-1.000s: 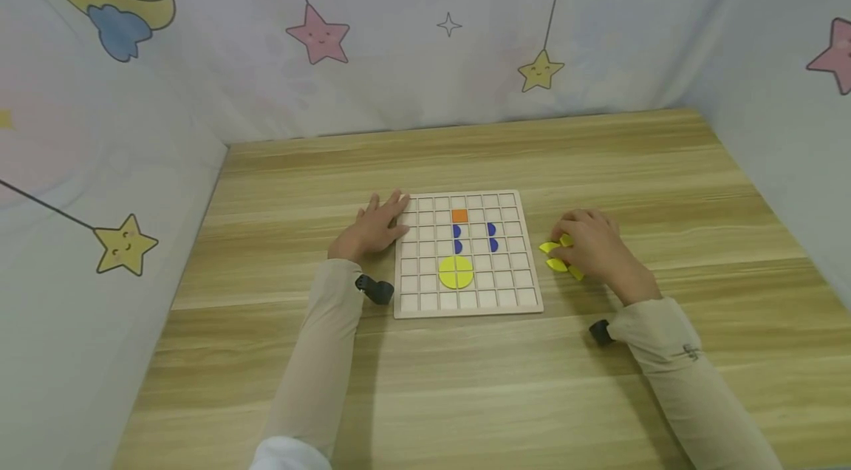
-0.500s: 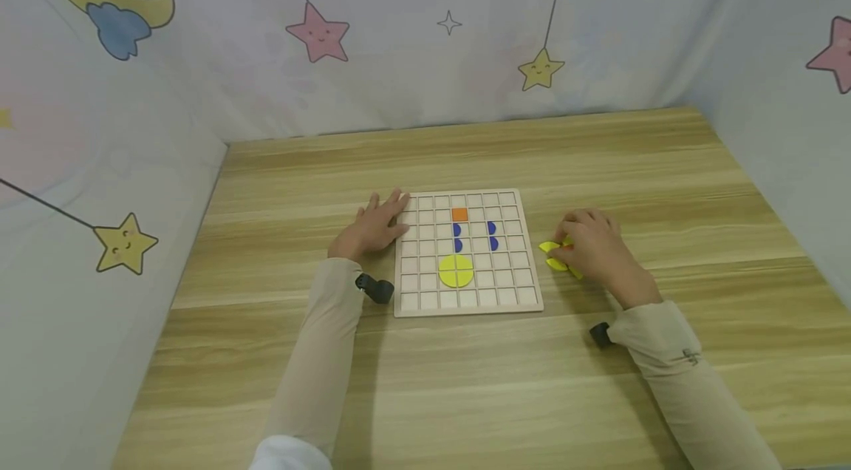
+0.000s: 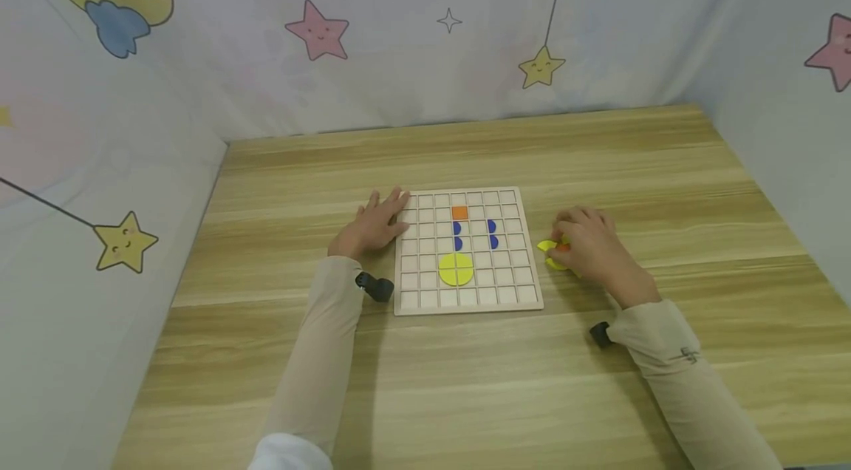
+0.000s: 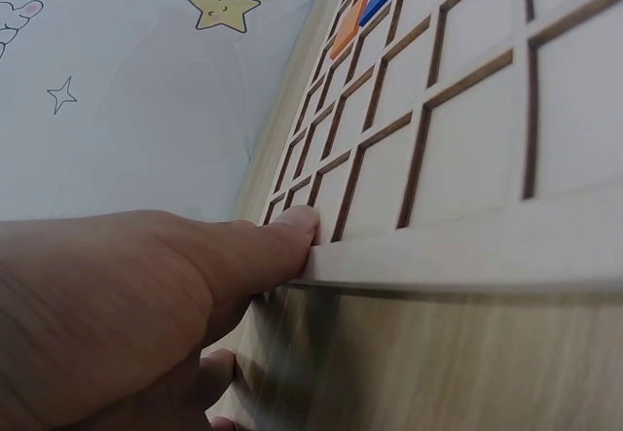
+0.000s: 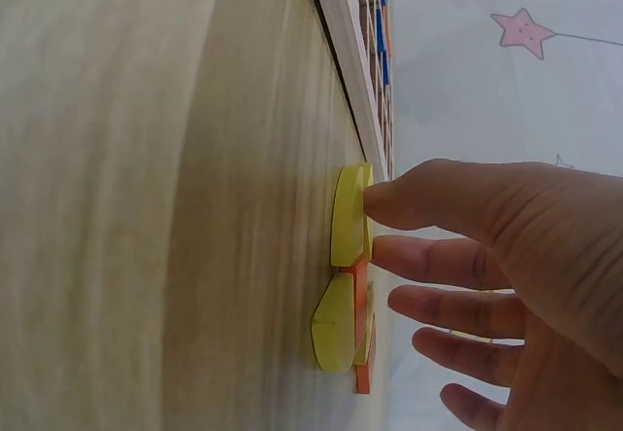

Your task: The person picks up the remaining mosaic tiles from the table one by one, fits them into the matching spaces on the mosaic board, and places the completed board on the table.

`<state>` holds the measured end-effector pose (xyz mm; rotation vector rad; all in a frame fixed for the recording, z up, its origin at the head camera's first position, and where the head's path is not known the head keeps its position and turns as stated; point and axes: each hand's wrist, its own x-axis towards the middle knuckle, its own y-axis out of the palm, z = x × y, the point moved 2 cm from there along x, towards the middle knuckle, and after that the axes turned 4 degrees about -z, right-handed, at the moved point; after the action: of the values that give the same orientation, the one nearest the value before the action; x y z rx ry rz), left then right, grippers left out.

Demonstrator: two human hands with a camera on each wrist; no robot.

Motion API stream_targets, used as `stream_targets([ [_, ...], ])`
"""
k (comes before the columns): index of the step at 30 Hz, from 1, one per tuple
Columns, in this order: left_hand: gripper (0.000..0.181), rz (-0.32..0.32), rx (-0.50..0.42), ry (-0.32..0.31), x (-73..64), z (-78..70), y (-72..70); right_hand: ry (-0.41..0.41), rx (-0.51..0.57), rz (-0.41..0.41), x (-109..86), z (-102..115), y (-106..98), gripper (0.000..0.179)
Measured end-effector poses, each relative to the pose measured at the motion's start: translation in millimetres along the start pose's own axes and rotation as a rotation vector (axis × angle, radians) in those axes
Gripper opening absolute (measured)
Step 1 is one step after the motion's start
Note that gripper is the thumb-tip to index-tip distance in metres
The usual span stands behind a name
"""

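A pale wooden grid board (image 3: 428,300) lies flat on the table. My left hand (image 3: 372,225) rests spread at its left edge, and in the left wrist view the thumb (image 4: 297,225) touches the board's rim. Right of the board, my right hand (image 3: 592,248) reaches over a small heap of flat puzzle pieces. Thumb and fingertips touch the heap, the fingers loosely extended. Yellow curved pieces (image 5: 347,227) and orange pieces (image 5: 360,290) show in the right wrist view. Part of the heap is hidden under the hand.
On the board sit an orange square (image 3: 459,213), several blue half-circles (image 3: 456,228) and yellow quarter pieces (image 3: 448,261) forming a disc. A wood-grain table (image 3: 465,381) extends around it. Cloth walls with printed stars (image 3: 319,32) stand behind and at both sides.
My right hand has shifted slightly left over the heap; an orange piece shows beneath its fingers and less of the yellow is visible. The left hand and the pieces on the board stay put.
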<state>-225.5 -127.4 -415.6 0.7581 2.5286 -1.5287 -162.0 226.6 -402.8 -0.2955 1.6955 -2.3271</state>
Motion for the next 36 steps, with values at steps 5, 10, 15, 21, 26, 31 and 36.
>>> stream_targets([
  [5, 0.063, 0.002, 0.01, -0.007, 1.5, 0.7, -0.5, -0.014, -0.017, -0.022, 1.4, -1.5, 0.8, 0.022],
  [10, 0.063, 0.005, 0.013, -0.004, 3.0, 1.6, -0.1, -0.032, 0.0, -0.054, 3.4, -1.3, 0.5, 0.02],
  [15, 0.063, 0.005, 0.013, 0.001, 4.0, 2.5, 0.1, -0.055, 0.013, -0.088, 5.1, 1.6, -2.0, 0.019],
  [21, 0.063, 0.007, 0.016, 0.006, 3.1, 1.4, -0.1, -0.074, 0.006, -0.094, 8.6, 7.6, -3.6, 0.021],
  [26, 0.063, 0.011, 0.015, 0.002, 1.4, -0.5, -0.4, -0.077, 0.001, -0.076, 11.1, 15.3, -5.4, 0.022],
  [31, 0.063, 0.008, 0.015, -0.002, 0.6, -0.8, -0.6, -0.091, -0.014, -0.069, 14.4, 25.0, -6.9, 0.021],
  [36, 0.064, 0.007, 0.012, 0.001, 1.0, 0.5, -0.3, -0.11, -0.006, -0.067, 19.1, 33.1, -2.9, 0.021],
])
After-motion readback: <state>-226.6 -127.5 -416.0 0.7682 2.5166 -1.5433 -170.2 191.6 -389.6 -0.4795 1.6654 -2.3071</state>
